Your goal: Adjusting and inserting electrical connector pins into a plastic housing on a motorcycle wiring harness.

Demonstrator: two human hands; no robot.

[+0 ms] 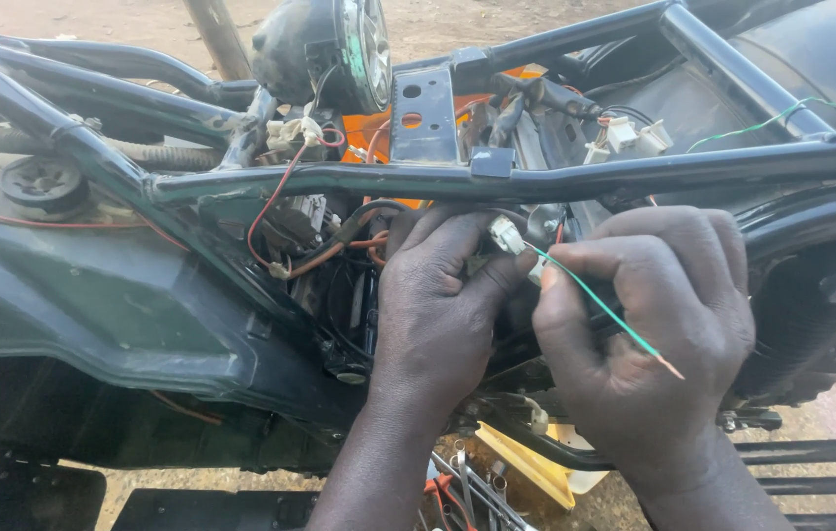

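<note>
My left hand (435,295) reaches in under the black frame tube (359,179) of a stripped motorcycle and pinches a small white plastic connector (507,236) between thumb and fingers. My right hand (646,329) sits just right of it, fingers curled, pinching a thin green wire (600,307) close to the connector. The wire's bare copper end sticks out over the back of my right hand. Both hands nearly touch at the connector. Red and orange wires (275,202) tangle to the left of my left hand.
A round black lamp housing (325,49) stands above the frame, beside a drilled metal bracket (423,113). More white connectors (625,136) and a second green wire (782,116) lie upper right. Loose tools (467,487) and a yellow piece (531,467) rest on the dirt below.
</note>
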